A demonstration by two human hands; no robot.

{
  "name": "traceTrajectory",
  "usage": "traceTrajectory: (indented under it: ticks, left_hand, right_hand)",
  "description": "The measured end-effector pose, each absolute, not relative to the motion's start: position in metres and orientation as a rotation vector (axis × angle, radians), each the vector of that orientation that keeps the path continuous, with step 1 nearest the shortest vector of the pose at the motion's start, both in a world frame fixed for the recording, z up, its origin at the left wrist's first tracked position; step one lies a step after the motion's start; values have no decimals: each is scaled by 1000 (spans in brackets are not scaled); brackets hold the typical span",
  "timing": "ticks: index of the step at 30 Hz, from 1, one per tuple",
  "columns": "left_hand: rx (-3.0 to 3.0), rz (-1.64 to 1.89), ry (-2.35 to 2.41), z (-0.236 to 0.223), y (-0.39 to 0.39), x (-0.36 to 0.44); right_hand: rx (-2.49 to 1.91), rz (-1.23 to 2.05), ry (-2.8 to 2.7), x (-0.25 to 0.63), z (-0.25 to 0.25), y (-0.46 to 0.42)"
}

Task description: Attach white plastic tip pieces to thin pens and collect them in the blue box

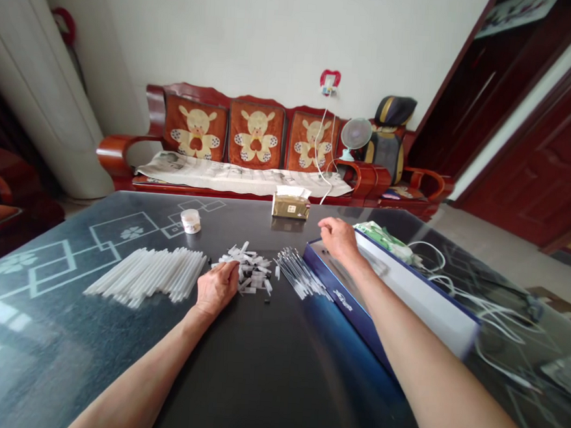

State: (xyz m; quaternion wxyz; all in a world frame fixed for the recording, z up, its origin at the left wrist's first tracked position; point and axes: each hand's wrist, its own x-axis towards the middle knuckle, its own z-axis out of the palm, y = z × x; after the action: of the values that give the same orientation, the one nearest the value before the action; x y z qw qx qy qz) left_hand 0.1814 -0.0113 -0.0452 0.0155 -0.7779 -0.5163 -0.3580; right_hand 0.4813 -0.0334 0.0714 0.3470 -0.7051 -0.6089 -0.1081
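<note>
Clockwise from the person's seat, white plastic tubes (149, 273) lie side by side at half past ten on the desk (255, 368), with a small round tub (190, 221) beyond them at eleven. The left hand (218, 286), just past eleven, is bunched at the near-left edge of a heap of small plastic pieces (257, 271); whether its fingers pinch one cannot be told. The heap, near twelve, is loose and unsorted, while the tubes and the thin silver-tipped rods (303, 274), toward half past twelve, are roughly lined up. Those rods lie beside a blue-sided box (370, 331) at one. Over its far-left end, the right hand (340, 237) has curled fingers; their grip cannot be told.
</note>
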Motion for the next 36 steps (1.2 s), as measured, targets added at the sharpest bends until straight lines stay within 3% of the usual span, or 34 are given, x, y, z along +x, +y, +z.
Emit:
traceTrajectory:
  ticks: [7,13,18,25,29,33,36]
  left_hand:
    - [-2437,-1136,-1590,-46,-10,182]
    - [-2447,-1135,-1605,-45,-11,183]
    - [-2470,-1125,-1615,-44,-12,183]
    - [-2554,-1158,-1550,-42,-14,183]
    - [-2600,-1317,-1410,-36,-19,181]
    - [-2683,-1407,-1158,-29,-25,178]
    - [-2766,-1280,-1003,-28,-27,180]
  right_hand:
    - [-2148,22,-1698,527,8,-29]
    - [-2271,58,-1637,527,-11,-24]
    - [-2259,-114,-1561,525,5,-27]
    - [-1945,-423,-1467,496,85,-39]
    - [-1637,-113,-1381,438,95,-54]
    - [-1389,233,-1347,381,46,-58]
    - [-1263,343,-1279,356,3,-53]
